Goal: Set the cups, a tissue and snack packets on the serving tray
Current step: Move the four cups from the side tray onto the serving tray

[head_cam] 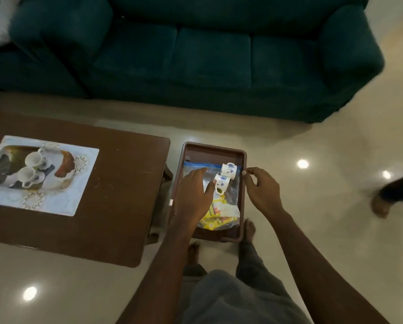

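Note:
A brown tray sits low beside the table, in front of my feet. In it lies a clear zip bag with a blue seal, holding yellow snack packets and a white tissue. Two white cups with blue flowers, one behind the other, lie on their sides on the bag. My left hand rests palm down on the bag, fingers spread, thumb touching the nearer cup. My right hand pinches the tray's right rim with thumb and forefinger, by the bag's corner.
A dark wooden table stands to the left, bearing a white mat with a serving tray and two white cups. A green sofa fills the back. Another person's foot is on the floor at right.

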